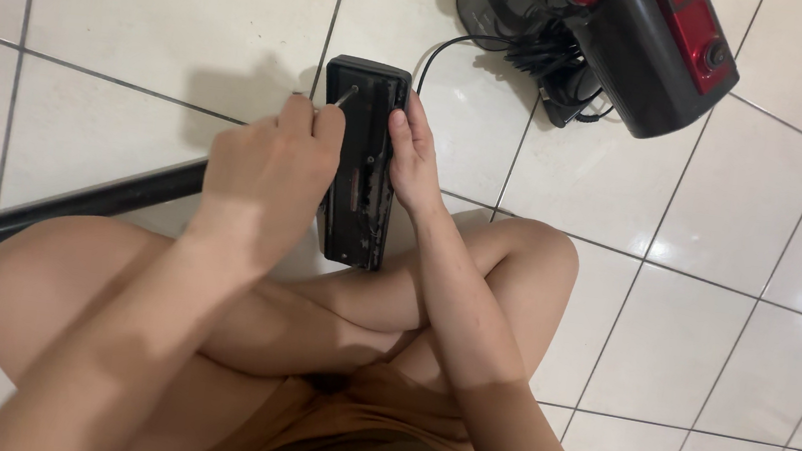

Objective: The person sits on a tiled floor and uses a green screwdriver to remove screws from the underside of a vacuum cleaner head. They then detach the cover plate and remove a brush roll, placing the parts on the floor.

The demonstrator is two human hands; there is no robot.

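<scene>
My left hand (271,175) pinches a thin metal tool (345,96) into the black vacuum head (360,166); my right hand (414,156) grips its edge (loosely). I judge the tip could slip and jab my right fingers.

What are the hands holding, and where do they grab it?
The left hand pinches a thin metal tool at its near end. The right hand grips the black vacuum head along its right edge.

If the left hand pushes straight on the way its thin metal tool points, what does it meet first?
Most likely the black vacuum floor head. The left hand aims the thin metal tool at its top end, and the tip seems already on it, though depth is unclear.
</scene>
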